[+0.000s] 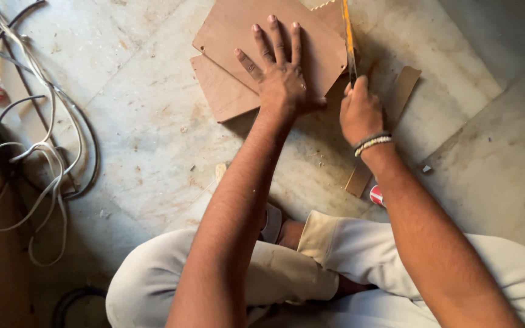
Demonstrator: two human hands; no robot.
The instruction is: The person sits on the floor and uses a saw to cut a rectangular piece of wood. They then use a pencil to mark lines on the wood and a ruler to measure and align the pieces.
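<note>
Head view: left hand (284, 85), fingers spread flat, pressing brown board (238, 30) on stone floor (147, 140); right hand (361, 112), fingers closed round saw (349, 39) at board's right edge; cables (44, 152) lying well left.

Board and saw on the stone floor

A flat brown board (311, 42) is lying at twelve o'clock, stacked askew over a second brown board (223, 91) that is peeking out toward ten o'clock. A saw (349, 39) with a yellow-edged blade is standing on edge along the top board's right side, running toward twelve o'clock and cutting into it.
</note>
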